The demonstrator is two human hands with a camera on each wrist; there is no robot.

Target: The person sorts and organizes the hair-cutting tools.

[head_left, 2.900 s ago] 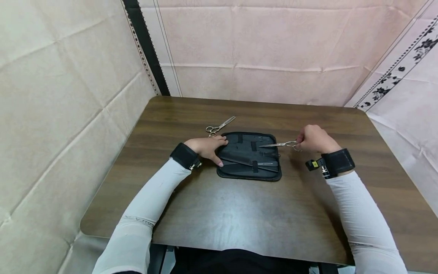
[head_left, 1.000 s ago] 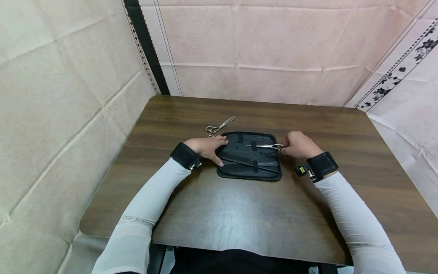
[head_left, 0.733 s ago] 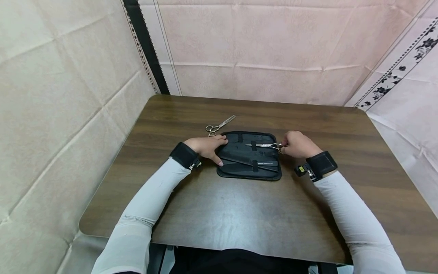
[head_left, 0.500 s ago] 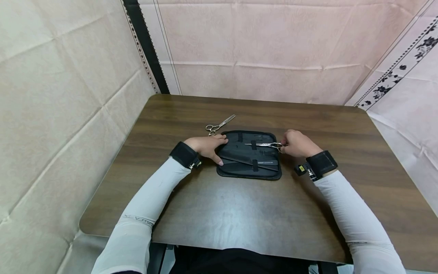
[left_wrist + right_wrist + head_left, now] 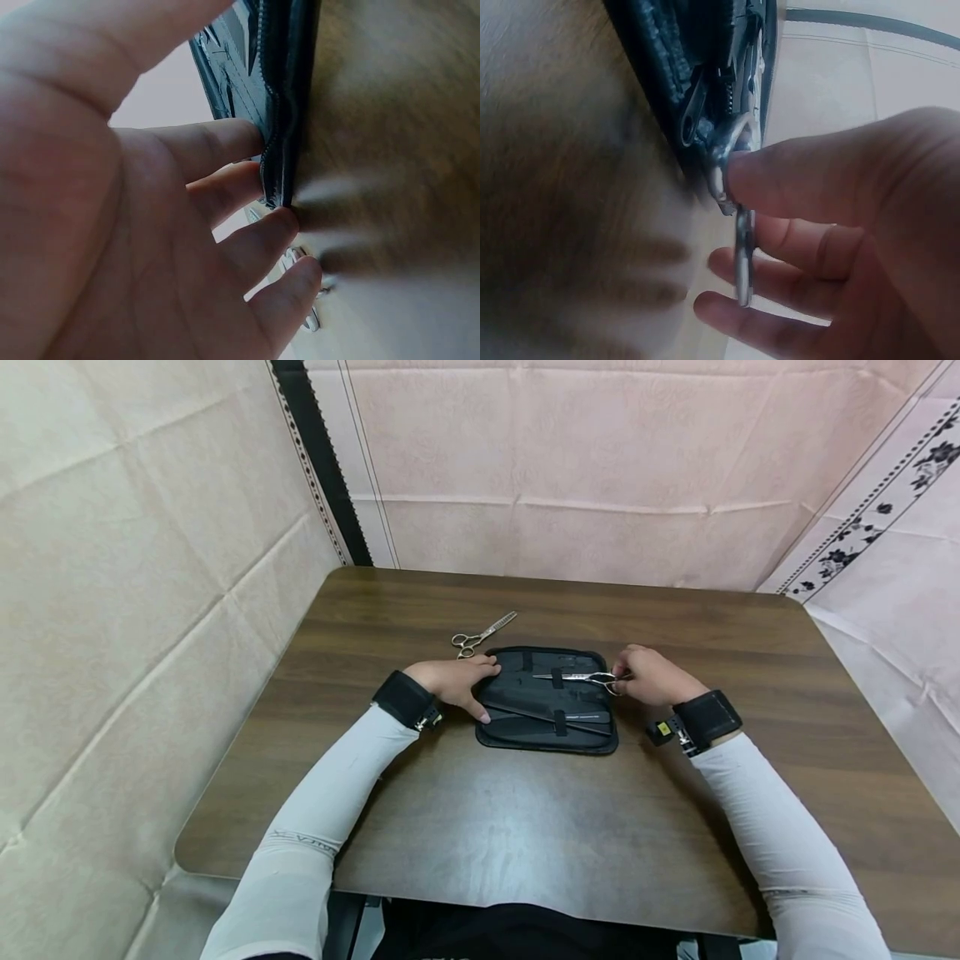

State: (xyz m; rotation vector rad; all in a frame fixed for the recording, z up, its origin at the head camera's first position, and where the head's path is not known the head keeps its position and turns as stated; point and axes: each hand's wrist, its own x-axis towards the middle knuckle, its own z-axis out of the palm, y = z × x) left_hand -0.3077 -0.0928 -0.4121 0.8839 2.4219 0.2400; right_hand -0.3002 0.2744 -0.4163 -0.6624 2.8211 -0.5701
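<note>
A black zip case (image 5: 517, 742) lies unfolded on the table. My left hand (image 5: 455, 683) rests on its left edge with fingers spread and fairly straight; in the left wrist view the fingertips touch the zipped rim (image 5: 281, 112). At the case's right edge, my right hand (image 5: 654, 677) pinches the finger rings of silver scissors (image 5: 576, 677) between thumb and fingers. Their blades point left across the case, and a small black strap (image 5: 557, 678) crosses over them. The right wrist view shows a handle ring (image 5: 742, 259) beside the thumb.
Thinning scissors (image 5: 483, 635) with toothed blades lie behind the case, near my left fingers. A long, thin black item (image 5: 525, 713) sits under another strap (image 5: 560, 723) in the case. The brown wooden table (image 5: 480, 827) stands against cloth-covered walls.
My right hand has moved left with the scissors, and the blades have slid through the strap. In the last second they shift slightly farther left. My left hand stays in place.
</note>
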